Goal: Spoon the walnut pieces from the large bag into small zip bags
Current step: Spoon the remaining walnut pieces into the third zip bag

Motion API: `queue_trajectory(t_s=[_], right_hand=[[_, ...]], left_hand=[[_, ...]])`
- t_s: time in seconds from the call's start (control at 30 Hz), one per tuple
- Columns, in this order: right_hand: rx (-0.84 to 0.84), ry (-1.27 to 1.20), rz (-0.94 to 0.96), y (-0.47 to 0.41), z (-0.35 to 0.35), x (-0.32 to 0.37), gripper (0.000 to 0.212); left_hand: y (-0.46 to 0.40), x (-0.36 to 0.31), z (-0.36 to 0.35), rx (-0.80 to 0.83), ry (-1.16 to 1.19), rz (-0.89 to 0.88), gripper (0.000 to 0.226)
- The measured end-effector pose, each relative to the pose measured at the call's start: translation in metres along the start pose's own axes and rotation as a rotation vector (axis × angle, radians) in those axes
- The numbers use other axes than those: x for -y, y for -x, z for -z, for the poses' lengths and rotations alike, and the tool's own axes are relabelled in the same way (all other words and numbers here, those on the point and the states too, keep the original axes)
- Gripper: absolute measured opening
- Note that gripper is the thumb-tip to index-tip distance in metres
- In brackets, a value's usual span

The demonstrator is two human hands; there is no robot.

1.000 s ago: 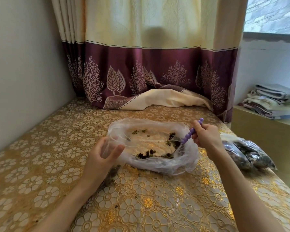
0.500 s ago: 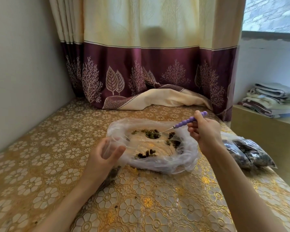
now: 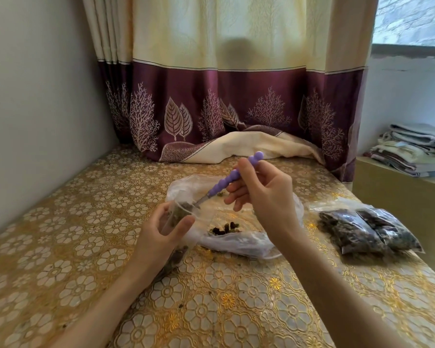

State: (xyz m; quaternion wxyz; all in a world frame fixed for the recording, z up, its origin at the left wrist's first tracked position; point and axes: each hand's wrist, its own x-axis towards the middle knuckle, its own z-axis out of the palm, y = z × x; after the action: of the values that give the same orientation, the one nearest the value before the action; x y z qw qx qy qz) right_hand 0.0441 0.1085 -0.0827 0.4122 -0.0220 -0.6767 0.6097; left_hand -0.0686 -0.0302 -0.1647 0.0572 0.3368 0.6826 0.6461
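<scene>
My right grip pinches the spoon, handle slanting down-left, bowl at the small zip bag (mouth up) that my left grip holds open.

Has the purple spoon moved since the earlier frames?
Yes. The spoon has swung left across the large bag, its bowl now at the mouth of the small zip bag held by the left hand.

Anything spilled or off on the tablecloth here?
Yes: small dark-green crumbs lie loose on the gold tablecloth just in front of the large bag, around, outside any bag. The curtain hem is also bunched up on the table behind. The spoon tip is at the small zip bag's mouth.
</scene>
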Motion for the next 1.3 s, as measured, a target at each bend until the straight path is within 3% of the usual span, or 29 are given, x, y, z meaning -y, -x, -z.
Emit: queue_trajectory(t_s=[0.27,0.4,0.53,0.63,0.83,1.03,1.3], right_hand=[[0.094,0.027,0.129,-0.004,0.01,0.004,0.022],[-0.103,-0.034,0.076,-0.013,0.027,0.002,0.025],[-0.33,-0.152,-0.146,-0.021,0.046,-0.013,0.029],[-0.383,-0.029,-0.222,-0.022,0.059,-0.029,0.03],[-0.354,0.338,-0.142,-0.021,0.071,-0.046,0.028],[-0.341,0.386,-0.179,-0.022,0.076,-0.051,0.031],[-0.16,0.278,-0.464,-0.025,0.067,-0.05,0.033]], left_hand=[[0.002,-0.003,-0.001,-0.006,0.038,-0.042,0.075],[0.002,-0.003,0.0,-0.023,0.042,-0.052,0.08],[0.001,-0.002,0.0,-0.025,0.038,-0.057,0.084],[0.001,-0.003,0.0,-0.028,0.042,-0.063,0.082],[0.001,-0.003,0.0,-0.042,0.036,-0.073,0.077],[0.001,-0.004,0.0,-0.043,0.039,-0.069,0.081],[0.002,-0.006,0.0,-0.042,0.029,-0.062,0.08]])
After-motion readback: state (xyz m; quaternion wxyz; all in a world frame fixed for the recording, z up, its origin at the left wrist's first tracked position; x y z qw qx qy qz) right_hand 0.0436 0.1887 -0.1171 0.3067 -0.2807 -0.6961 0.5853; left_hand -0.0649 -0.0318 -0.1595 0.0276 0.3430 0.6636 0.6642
